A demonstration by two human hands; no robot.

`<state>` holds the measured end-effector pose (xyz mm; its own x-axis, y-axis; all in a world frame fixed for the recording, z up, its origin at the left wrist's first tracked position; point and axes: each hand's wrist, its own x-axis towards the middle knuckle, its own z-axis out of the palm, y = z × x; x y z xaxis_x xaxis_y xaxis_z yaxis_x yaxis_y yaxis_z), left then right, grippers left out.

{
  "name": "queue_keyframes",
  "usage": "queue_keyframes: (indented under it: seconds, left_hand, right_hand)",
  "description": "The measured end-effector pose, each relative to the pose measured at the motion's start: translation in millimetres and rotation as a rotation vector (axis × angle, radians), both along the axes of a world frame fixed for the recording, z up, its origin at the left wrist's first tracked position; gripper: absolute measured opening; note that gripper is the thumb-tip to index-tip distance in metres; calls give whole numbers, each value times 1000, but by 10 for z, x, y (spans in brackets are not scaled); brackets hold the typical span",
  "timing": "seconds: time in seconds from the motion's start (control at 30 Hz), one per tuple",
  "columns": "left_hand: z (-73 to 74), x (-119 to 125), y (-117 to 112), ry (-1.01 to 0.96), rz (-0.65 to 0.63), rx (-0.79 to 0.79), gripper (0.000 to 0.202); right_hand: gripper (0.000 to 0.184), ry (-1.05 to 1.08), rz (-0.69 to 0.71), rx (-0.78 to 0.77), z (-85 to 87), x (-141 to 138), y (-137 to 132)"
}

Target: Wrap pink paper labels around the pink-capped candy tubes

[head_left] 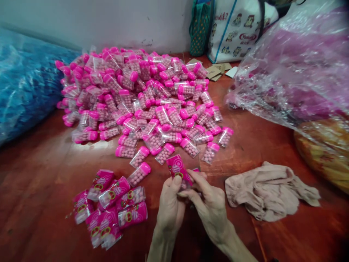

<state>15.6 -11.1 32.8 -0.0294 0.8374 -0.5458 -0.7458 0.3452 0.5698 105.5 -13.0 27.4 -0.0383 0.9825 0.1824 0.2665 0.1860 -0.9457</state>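
My left hand [170, 205] and my right hand [208, 203] are together low in the middle, both closed on one small candy bottle with a pink printed label [178, 171]. A big heap of clear candy bottles with pink caps [141, 98] lies beyond on the red-brown table [259, 145]. To the left of my hands sits a small cluster of labelled bottles [111, 207]. One unlabelled bottle [139, 174] lies just above that cluster.
A crumpled beige cloth [269, 191] lies right of my hands. A large clear bag of pink things [297, 65] fills the right side, with a yellow-orange bag [324, 153] below it. A blue plastic bag [24, 83] sits at left. Printed tote bags [234, 29] stand by the wall.
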Motion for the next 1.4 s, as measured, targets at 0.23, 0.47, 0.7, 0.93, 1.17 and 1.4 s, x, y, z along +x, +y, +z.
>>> queue_keyframes:
  seconds: [0.23, 0.47, 0.7, 0.93, 1.17, 1.4]
  left_hand:
    - [15, -5, -29, 26, -27, -51, 23]
    - [-5, -29, -41, -44, -53, -10, 19]
    - [-44, -48, -51, -36, -39, -4, 20]
    - [-44, 27, -6, -71, 0, 42, 19]
    - [-6, 14, 1, -30, 23, 78, 22]
    - [-13, 3, -10, 72, 34, 140, 25]
  right_hand:
    - [24, 47, -62, -10, -2, -6, -8]
    - [22, 141, -43, -26, 46, 8, 10]
    - [23, 170, -28, -55, 0, -5, 32]
    - [24, 133, -21, -70, -59, -7, 66]
    - [28, 59, 29, -27, -65, 10, 60]
    - [22, 52, 26, 27, -28, 15, 94]
